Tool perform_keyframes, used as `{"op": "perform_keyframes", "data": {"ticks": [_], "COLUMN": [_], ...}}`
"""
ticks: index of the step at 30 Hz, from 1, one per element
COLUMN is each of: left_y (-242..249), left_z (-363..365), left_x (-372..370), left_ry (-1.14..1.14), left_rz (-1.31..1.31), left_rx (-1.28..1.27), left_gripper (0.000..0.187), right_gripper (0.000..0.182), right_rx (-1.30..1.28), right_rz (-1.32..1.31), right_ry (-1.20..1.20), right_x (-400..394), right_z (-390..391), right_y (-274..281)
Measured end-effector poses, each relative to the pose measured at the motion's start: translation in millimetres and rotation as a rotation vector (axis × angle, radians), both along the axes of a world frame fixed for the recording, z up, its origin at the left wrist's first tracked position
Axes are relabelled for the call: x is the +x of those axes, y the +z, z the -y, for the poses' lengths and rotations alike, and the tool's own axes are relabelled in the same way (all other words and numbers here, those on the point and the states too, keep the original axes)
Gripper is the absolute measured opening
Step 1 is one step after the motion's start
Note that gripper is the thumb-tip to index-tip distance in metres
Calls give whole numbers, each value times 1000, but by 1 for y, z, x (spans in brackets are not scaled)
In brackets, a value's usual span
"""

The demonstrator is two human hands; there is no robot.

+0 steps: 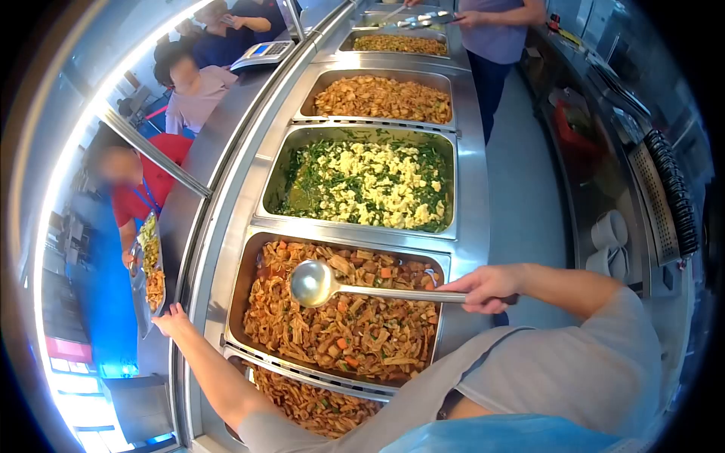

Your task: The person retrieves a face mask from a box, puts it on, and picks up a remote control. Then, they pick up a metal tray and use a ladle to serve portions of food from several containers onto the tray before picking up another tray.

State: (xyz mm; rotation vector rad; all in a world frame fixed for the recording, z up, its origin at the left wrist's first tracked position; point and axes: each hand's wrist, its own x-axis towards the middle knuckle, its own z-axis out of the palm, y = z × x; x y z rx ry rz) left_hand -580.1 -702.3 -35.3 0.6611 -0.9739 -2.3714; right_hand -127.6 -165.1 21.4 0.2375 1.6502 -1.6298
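A long metal ladle (313,284) is held in my right hand (491,288), its fingers wrapped round the handle. The ladle's round bowl hangs over a steel pan (236,302) of brown stew with orange carrot pieces (347,332). My left hand (172,320) reaches across the counter edge, its fingers on the near end of a metal tray (142,302). Several portions of food lie in that tray, yellow, green and orange-brown. The hand of a person in red (128,259) is at the tray's far side.
Beyond the stew are pans of greens with egg (370,181), orange-brown cubes (381,98) and mixed vegetables (400,44). A co-worker (498,30) stands at the far end. A scale (264,53), a slanted metal post (155,151) and white cups (609,230) flank the counter.
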Motion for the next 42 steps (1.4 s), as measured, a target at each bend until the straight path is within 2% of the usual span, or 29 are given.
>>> {"op": "perform_keyframes", "data": {"ticks": [1,3,4,7,9,11,13,14,16,17,18,21,24,28,30,31,32,35,38,39,42], "left_y": [9,30,46,104,144,156,165,169,181,188,185,183,174,168,138,142,141,144,111,103,58], "left_z": [-7,-25,-42,-115,-172,-239,-298,-333,-413,-455,-486,-608,-721,-884,-966,-1005,-1045,-1152,-1278,-1318,-1436], "left_x": [12,39,54,106,131,142,150,159,192,213,225,268,333,423,429,456,481,552,603,626,695], "left_ry": [6,15,7,22,-24,-124,-241,-309,-462,-505,-567,-717,-886,-1112,-1318,-1369,-1449,-1647,-1816,-1896,-2082], "left_rz": [19,42,20,-102,-199,-333,-496,-525,-568,-546,-557,-512,-562,-531,-693,-708,-658,-606,-573,-554,-305], "left_rx": [-34,-94,-194,-586,-560,-572,-669,-590,-449,-472,-448,-392,-459,-416,-372,-497,-355,-430,-583,-559,-514], "left_gripper": [51,51,51,43,38,34,32,32,32,32,33,33,34,34,35,36,35,37,37,35,27], "right_gripper": [61,59,56,54,57,59,58,57,57,57,57,56,56,53,52,53,54,54,54,55,55], "right_rx": [126,817,804,325,-64,526,113,-79,-379,-539,-704,-839,-711,-636,-633,-652,-669,-683,-696,-654,-542], "right_rz": [-114,-719,-657,-800,-157,-960,-512,-292,-140,-63,-31,-181,-288,-354,-372,-386,-401,-465,-492,-470,-362], "right_ry": [73,421,404,108,104,166,-23,-97,-330,-450,-589,-792,-994,-1241,-1346,-1379,-1409,-1497,-1514,-1547,-1598], "right_x": [-1,2,6,15,1,14,36,45,77,99,122,201,286,372,399,411,421,441,453,456,466], "right_z": [1,15,15,4,-15,-12,-33,-53,-103,-128,-151,-220,-282,-373,-411,-431,-454,-513,-571,-588,-651], "right_y": [-12,-25,-23,-24,-4,-96,-24,5,7,6,8,3,0,-12,-17,-17,-18,-39,-50,-56,-69]}}
